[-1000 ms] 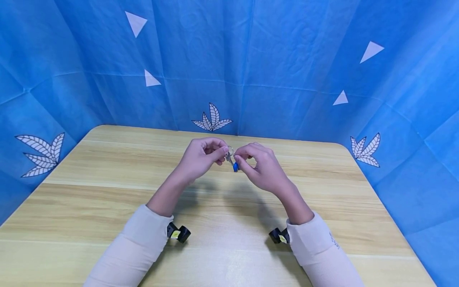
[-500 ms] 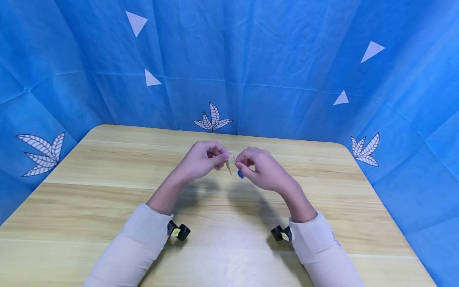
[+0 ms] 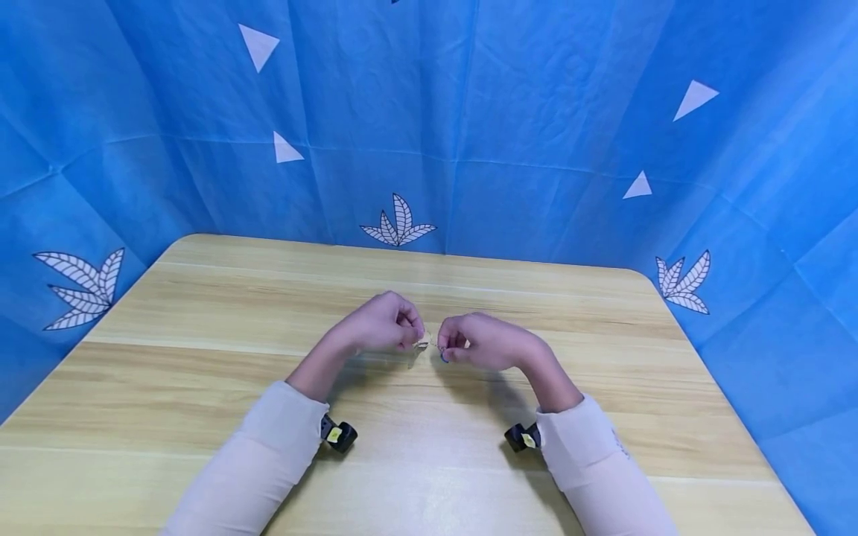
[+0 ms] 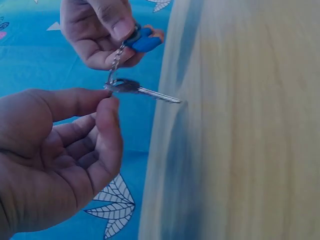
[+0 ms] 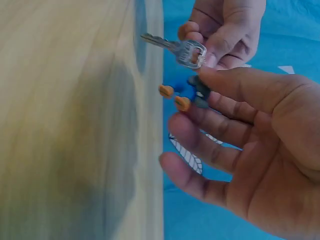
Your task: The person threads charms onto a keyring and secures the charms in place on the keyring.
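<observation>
Between the hands, above the table, hangs a keychain: a silver key, a split ring, a short chain and a small blue charm with orange feet and a dark grey part. The left hand pinches the ring beside the key's head between thumb and forefinger; its other fingers curl inward. Across from it, the right hand pinches the charm's end of the chain, with the blue charm against its fingers. In the left wrist view the key shaft points away toward the tabletop. Fingertips hide the exact grip on the ring.
A light wood-grain table with rounded far corners lies under both arms. Blue cloth with white triangles and leaf prints surrounds its back and sides. Black wrist cameras sit at both pale sleeve cuffs.
Both hands have come lower and nearer the person, with the keychain still between them. The blue charm, plainly visible before, is now mostly hidden by the right fingers in the head view.
</observation>
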The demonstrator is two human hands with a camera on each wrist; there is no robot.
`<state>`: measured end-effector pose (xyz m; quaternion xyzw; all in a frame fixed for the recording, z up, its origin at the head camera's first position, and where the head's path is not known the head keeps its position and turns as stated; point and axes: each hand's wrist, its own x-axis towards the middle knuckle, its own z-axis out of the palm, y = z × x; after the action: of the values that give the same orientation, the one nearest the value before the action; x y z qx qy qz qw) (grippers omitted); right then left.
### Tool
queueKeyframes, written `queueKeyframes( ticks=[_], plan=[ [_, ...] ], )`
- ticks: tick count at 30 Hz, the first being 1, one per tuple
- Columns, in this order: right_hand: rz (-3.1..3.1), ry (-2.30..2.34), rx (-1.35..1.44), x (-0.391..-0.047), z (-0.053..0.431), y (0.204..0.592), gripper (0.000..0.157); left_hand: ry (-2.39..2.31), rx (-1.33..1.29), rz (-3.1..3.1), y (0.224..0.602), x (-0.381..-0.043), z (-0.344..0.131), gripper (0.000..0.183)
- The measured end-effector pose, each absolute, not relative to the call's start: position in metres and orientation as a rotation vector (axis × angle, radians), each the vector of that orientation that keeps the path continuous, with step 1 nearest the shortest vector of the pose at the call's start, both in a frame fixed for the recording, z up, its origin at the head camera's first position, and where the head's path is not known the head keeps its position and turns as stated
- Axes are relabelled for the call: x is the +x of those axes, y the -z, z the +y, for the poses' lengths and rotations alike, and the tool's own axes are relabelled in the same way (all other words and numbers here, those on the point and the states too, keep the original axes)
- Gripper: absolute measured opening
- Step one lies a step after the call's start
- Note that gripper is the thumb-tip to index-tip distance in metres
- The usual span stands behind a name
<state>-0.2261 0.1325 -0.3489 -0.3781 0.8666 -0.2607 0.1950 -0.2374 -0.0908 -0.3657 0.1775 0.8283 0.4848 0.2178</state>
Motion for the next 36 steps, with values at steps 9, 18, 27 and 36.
queueKeyframes(
  ticks=[9, 18, 27, 36],
  plan=[
    [2.339, 0.668, -1.018, -0.228, 0.129, 0.361, 0.006, -1.102, 0.508, 2.345, 0.377, -0.234, -0.086, 0.017],
    [2.326, 0.707, -0.969, -0.232, 0.131, 0.368, 0.01, -1.023, 0.454, 2.4, 0.379, -0.23, -0.08, 0.014],
    [2.336, 0.732, -0.979, -0.233, 0.135, 0.37, 0.008, -0.977, 0.427, 2.439, 0.378, -0.228, -0.078, 0.013],
    [2.46, 0.617, -0.943, -0.233, 0.135, 0.366, 0.014, -0.942, 0.382, 2.522, 0.378, -0.23, -0.082, 0.011]
  ],
)
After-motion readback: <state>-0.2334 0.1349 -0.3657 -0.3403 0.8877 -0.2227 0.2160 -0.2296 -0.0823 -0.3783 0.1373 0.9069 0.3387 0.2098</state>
